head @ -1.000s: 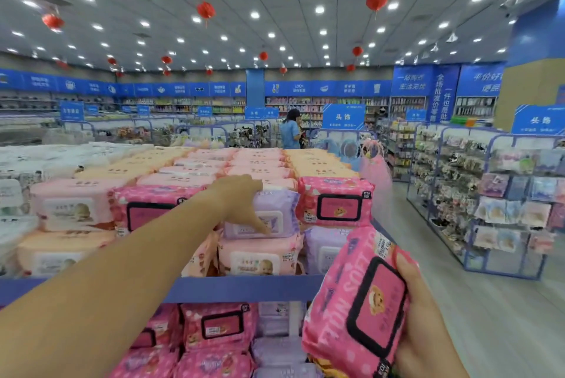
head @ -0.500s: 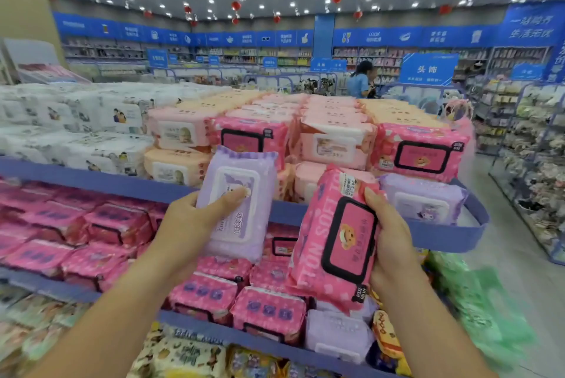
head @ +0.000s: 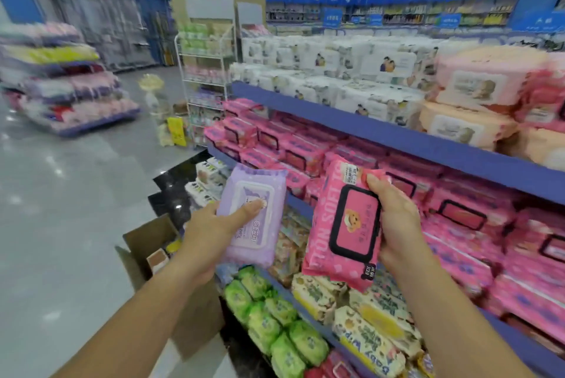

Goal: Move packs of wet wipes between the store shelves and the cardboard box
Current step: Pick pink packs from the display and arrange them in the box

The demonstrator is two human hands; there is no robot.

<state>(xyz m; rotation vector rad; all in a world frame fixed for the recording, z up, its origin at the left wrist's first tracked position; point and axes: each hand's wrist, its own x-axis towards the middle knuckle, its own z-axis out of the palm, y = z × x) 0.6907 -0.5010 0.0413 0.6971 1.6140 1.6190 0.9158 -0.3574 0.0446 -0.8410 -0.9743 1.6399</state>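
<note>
1. The purple pack of wipes [head: 252, 215] is in my left hand [head: 211, 234], up and to the right of the cardboard box [head: 146, 243]. My thumb lies flat across its lid and my other fingers are curled behind it, out of sight.
2. The pink pack [head: 342, 224] is farther right of the box, held upright in my right hand [head: 397, 224]. That hand is clamped along the pack's right edge, with the thumb on the front near the top.
3. Both packs look soft and squashy under slick film, and I judge them moderately heavy for their size because of the wet contents. The stiff lid panel is the surest place to press a thumb. A pinch at a crimped end would probably let the pack sag or slip.
4. The box stands open on the floor, touching the low end of the shelves [head: 397, 139] on its right side. Green packs [head: 275, 325] lie just right of it.
5. Half a second ago I held both packs up in front of the top shelf and the box was out of view. Since then I have turned left and looked down, so the box has come into view below my left hand. Neither grip has changed.
</note>
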